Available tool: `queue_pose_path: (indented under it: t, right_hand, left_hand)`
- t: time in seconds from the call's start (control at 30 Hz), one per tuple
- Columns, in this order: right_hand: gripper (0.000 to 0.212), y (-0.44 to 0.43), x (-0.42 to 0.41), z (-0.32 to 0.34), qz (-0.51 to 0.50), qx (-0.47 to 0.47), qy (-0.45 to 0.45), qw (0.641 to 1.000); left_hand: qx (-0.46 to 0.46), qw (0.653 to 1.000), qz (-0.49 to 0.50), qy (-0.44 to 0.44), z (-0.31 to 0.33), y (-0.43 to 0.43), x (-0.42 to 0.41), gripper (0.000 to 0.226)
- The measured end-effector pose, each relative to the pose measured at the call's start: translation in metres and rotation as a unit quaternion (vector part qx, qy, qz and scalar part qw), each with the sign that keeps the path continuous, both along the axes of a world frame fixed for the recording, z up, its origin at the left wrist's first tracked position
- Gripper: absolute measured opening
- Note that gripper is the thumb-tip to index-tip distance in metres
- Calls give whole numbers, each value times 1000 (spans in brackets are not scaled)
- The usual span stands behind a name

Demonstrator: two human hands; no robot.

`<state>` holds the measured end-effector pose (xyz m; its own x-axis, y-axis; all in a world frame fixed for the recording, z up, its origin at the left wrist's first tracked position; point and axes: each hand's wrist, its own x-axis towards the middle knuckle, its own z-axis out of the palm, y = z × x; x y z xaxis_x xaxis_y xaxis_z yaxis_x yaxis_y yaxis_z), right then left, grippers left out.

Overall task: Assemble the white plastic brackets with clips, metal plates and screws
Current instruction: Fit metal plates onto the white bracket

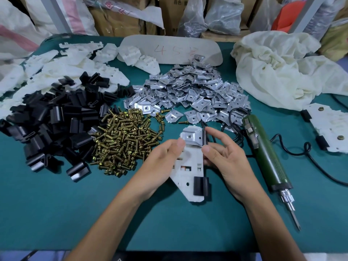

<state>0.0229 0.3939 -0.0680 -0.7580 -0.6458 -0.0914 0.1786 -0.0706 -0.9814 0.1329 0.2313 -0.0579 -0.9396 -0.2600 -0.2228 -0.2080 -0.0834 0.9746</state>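
A white plastic bracket [190,166] lies between my hands at the table's middle. A black clip [201,186] sits on its near right edge and another black clip [204,137] on its far right edge. A metal plate [191,136] rests on the bracket's far end. My left hand [162,161] holds the bracket's left side, thumb near the plate. My right hand [224,157] grips the right edge, thumb and forefinger at the far clip. Piles of black clips [54,125], brass screws [124,140], metal plates [192,91] and white brackets [66,68] lie beyond.
A green electric screwdriver [267,157] lies right of my right hand, its cable running off right. A finished bracket [327,127] sits at the right edge. A crumpled white cloth bag [278,68] lies at the back right. Boxes and sacks stand behind the green table [169,223].
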Motion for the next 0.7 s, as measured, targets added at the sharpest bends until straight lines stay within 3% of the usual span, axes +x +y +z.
queue_pose_path:
  t: [0.07,0.13,0.2,0.33,0.53,0.7]
  right_hand:
    - [51,0,-1,-1,-10,-3,-11,1000]
    - [47,-2,0,-3,-21,13,1,1000]
    - [35,-4,3,-7,-55,53,51,996]
    - [36,-4,6,-11,-105,131,157,973]
    - [34,-3,7,-9,-107,132,155,973]
    - [26,-3,4,-11,-108,134,147,974]
  left_hand:
    - [-142,990,-4,0,5,-1,0,54]
    - [-331,943,14,-15,10,-9,2,49]
    - [-450,892,51,2,18,-20,-3,37]
    - [-504,858,100,14,28,-49,-39,16]
    - [-617,784,40,-52,15,-71,-87,52]
    - [-616,783,22,-82,9,-77,-97,49]
